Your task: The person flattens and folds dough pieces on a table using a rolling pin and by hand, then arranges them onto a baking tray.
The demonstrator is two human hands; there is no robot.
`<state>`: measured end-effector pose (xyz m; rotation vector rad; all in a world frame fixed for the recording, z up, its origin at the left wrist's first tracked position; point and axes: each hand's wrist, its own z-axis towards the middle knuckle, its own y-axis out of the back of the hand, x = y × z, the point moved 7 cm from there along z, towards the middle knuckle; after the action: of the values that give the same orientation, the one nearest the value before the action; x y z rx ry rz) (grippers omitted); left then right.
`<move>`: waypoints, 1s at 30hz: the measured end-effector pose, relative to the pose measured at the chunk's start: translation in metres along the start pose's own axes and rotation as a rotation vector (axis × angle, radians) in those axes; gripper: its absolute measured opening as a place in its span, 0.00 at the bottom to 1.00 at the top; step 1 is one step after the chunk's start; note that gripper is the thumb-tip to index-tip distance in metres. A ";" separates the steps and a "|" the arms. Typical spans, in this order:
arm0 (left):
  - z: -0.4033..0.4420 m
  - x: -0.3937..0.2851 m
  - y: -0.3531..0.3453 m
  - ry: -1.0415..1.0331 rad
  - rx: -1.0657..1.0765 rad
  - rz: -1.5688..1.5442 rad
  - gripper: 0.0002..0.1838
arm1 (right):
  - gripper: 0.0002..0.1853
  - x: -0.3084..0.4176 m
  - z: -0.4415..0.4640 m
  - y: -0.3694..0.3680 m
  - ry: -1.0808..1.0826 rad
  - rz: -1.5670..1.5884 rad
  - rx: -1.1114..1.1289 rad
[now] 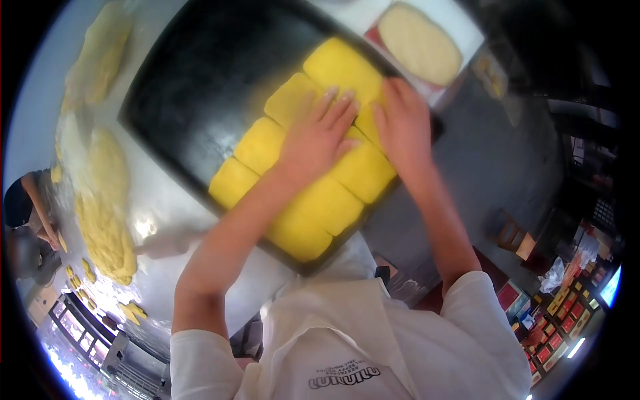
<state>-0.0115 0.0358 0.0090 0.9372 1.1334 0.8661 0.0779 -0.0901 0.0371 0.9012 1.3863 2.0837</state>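
Observation:
Thick yellow dough slabs [297, 217] lie side by side in a large dark baking tray [200, 87], filling its right and near part. My left hand [317, 137] rests on the slabs near the middle, with fingers stretched and a little apart, slightly blurred. At the tray's right edge, my right hand [405, 127] touches a slab with its fingers extended and thumb apart. Part of that slab is hidden beneath the hand. Neither hand grips anything.
Left of the tray, long yellow dough masses [103, 233] and a rolling pin [167, 245] lie on the floury metal table [153, 200]. A pale oval dough piece [420, 43] sits on a white surface at upper right. Another person [40, 207] stands at far left.

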 end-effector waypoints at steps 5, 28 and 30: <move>-0.001 0.001 -0.003 0.013 0.012 -0.018 0.36 | 0.25 0.009 -0.004 -0.012 0.062 -0.065 0.022; -0.187 -0.032 0.095 0.566 -0.335 -0.383 0.22 | 0.26 0.069 0.038 -0.020 0.227 0.197 -0.012; -0.207 -0.036 0.098 0.621 -0.318 -0.400 0.21 | 0.28 0.078 0.045 -0.031 0.254 0.140 -0.015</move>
<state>-0.2295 0.0720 0.0795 0.1540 1.5825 0.9918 0.0603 0.0031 0.0407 0.7670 1.4666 2.3788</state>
